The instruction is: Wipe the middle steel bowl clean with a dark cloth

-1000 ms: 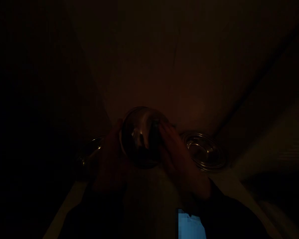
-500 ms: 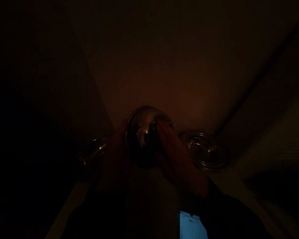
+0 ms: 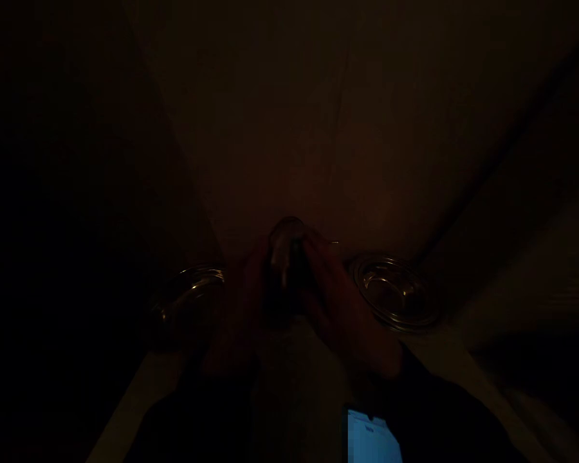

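Observation:
The picture is very dark. A shiny, rounded metal vessel (image 3: 282,257), perhaps a bowl, is between my two hands, and only a narrow strip of it shows. My left hand (image 3: 244,283) is closed on its left side, fingers mostly lost in shadow. On the right side, my right hand (image 3: 335,289) lies with its fingers pressed together over something dark against the vessel, too dim to name. A thin bright tip (image 3: 335,242) sticks out past those fingers.
Shiny round metal dishes stand on both sides: one at the left (image 3: 193,289), partly behind my left hand, and a wide-rimmed one at the right (image 3: 390,292). A lit bluish screen (image 3: 374,437) glows at the bottom, below my right forearm.
My left hand has moved right, closer to my right hand. Less of the metal vessel shows, and it looks narrower and darker. My right hand has hardly moved.

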The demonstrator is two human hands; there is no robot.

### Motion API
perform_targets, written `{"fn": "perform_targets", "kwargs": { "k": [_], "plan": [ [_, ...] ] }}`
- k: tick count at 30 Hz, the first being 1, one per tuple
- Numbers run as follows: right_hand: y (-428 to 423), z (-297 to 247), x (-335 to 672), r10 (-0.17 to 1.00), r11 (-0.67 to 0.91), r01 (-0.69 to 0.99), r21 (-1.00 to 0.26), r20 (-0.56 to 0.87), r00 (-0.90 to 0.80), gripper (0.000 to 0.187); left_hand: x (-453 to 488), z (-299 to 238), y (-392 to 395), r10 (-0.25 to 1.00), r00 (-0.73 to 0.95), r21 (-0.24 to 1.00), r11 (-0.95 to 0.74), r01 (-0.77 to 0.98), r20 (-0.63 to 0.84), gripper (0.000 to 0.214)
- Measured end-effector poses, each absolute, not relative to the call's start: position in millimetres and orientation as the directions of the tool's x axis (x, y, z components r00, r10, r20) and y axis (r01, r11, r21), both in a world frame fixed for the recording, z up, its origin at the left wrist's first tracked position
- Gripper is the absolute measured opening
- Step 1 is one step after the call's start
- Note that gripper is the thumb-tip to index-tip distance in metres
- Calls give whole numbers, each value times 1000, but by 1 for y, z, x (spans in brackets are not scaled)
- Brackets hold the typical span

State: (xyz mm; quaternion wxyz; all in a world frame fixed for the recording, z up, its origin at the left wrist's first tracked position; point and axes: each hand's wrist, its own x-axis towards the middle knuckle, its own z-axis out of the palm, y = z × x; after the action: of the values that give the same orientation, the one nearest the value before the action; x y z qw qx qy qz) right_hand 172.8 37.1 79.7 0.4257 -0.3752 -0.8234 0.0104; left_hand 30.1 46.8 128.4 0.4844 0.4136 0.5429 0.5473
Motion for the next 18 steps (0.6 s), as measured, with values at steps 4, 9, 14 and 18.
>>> {"fn": "perform_targets", "kwargs": {
  "k": [4, 9, 14, 18],
  "plan": [
    [49, 81, 188, 808, 533, 559, -635, 578, -113, 50, 42, 120, 41, 981, -154, 993, 113, -47, -119, 38],
    [34, 84, 173, 659, 668, 668, -328, 679, -325, 54, 46, 121, 39, 984, -173, 999, 44, -23, -47, 37],
    [36, 87, 174, 631, 673, 692, -260, 690, -355, 52, 48, 122, 35, 965, -249, 978, 122, 169, -78, 51],
    [39, 89, 178, 682, 618, 716, -325, 675, -281, 49, 54, 122, 33, 979, -170, 983, 135, 123, -113, 46]
  ]
}}
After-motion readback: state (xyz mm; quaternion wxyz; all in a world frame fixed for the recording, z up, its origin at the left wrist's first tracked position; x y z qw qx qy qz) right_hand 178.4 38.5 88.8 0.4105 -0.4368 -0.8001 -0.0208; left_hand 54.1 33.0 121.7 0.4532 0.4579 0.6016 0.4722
